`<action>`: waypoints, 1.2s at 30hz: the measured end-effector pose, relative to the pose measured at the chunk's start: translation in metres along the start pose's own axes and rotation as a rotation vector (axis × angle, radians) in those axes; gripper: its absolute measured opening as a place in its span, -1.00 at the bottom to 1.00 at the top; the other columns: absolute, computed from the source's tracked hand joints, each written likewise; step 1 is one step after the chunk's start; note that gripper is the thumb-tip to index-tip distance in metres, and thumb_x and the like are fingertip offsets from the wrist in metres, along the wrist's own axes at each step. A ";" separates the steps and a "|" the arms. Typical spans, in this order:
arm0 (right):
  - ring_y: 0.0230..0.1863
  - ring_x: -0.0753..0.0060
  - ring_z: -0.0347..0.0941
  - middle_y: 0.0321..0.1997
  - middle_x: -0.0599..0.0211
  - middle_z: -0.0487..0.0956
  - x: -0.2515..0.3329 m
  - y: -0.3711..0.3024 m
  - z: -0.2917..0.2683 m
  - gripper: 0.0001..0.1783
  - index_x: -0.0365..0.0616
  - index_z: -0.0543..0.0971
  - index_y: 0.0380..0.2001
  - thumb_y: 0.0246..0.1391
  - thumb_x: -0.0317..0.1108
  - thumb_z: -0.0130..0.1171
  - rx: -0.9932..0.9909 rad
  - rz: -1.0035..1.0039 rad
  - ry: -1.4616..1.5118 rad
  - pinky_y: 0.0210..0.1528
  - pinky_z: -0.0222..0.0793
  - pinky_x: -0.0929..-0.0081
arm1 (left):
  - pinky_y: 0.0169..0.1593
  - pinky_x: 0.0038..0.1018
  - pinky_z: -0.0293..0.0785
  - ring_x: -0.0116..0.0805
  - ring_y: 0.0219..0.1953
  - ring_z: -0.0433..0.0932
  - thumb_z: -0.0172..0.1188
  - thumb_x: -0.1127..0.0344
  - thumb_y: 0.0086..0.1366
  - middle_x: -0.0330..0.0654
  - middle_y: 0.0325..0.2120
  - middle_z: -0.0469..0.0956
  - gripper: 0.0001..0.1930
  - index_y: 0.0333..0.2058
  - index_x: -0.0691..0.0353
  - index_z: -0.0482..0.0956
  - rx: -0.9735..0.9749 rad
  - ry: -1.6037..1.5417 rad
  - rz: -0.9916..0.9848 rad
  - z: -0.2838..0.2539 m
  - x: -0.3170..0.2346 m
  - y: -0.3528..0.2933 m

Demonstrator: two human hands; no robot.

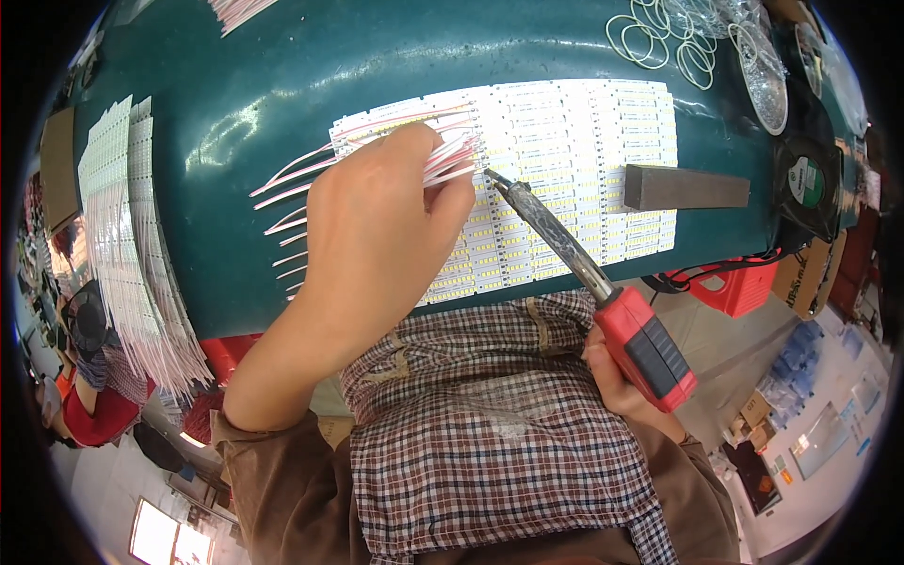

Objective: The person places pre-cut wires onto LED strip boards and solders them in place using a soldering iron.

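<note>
My left hand (372,212) is closed around a bundle of thin red and white wires (452,158) above a white LED board panel (537,202). The panel is made of many narrow strips with yellow chips. More wires trail out to the left of the hand from the panel's left side. From the lower right, my right hand (617,384) grips the red and black handle of a soldering iron (565,247). The iron's tip is at the panel, close to the wire ends by my left fingers. I cannot tell whether the tip touches a solder pad.
A dark rectangular bar (687,188) lies on the panel's right part, near a black fan (808,184). Wired LED strips (122,207) hang over the green table's left edge. Pale cord loops (650,42) lie far right. Another person (89,410) sits at far left.
</note>
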State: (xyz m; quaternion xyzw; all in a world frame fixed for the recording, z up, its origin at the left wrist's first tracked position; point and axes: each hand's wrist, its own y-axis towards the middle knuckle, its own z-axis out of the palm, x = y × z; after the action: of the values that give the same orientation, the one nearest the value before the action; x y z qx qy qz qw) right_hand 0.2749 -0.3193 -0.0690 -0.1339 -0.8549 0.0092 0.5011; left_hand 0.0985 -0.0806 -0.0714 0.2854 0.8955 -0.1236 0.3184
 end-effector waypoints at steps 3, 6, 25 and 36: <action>-0.46 0.20 0.59 -0.37 0.12 0.60 0.001 -0.001 0.002 -0.71 -0.32 0.58 -0.27 -0.12 -0.48 0.38 -0.020 -0.011 -0.028 -0.43 0.50 0.44 | -0.54 -0.45 0.32 -0.40 -0.66 0.40 0.34 0.28 0.23 -0.10 -0.62 0.51 -0.75 -0.43 0.36 0.54 0.009 -0.010 0.000 0.000 -0.001 0.002; -0.48 0.19 0.59 -0.38 0.11 0.59 0.005 0.003 0.002 -0.70 -0.33 0.57 -0.28 -0.14 -0.49 0.38 -0.028 -0.011 -0.036 -0.44 0.49 0.46 | -0.54 -0.46 0.31 -0.41 -0.66 0.40 0.34 0.28 0.23 -0.11 -0.62 0.51 -0.75 -0.42 0.37 0.55 0.016 -0.015 -0.016 -0.002 0.000 0.001; -0.45 0.22 0.58 -0.33 0.11 0.60 -0.010 -0.023 0.008 -0.67 -0.33 0.57 -0.21 -0.10 -0.47 0.36 -0.159 0.062 0.041 -0.42 0.49 0.44 | -0.40 -0.25 0.46 -0.04 -0.51 0.60 0.22 0.34 0.26 0.02 -0.56 0.60 -0.82 -0.43 0.36 0.52 0.124 -0.195 -0.138 -0.009 -0.001 0.005; -0.48 0.24 0.53 -0.36 0.22 0.59 -0.001 -0.025 -0.010 -0.76 -0.20 0.61 -0.26 -0.03 -0.40 0.35 -0.074 0.183 0.003 -0.44 0.43 0.41 | -0.39 -0.65 0.36 -0.62 -0.50 0.45 0.13 0.35 0.43 -0.30 -0.45 0.56 -0.81 -0.14 0.36 0.59 -0.050 -0.288 -0.131 -0.040 -0.005 0.008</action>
State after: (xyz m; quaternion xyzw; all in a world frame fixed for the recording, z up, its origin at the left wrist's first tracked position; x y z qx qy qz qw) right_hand 0.2788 -0.3448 -0.0608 -0.2300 -0.8380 0.0233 0.4943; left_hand 0.0866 -0.0603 -0.0380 0.1973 0.8601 -0.1613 0.4419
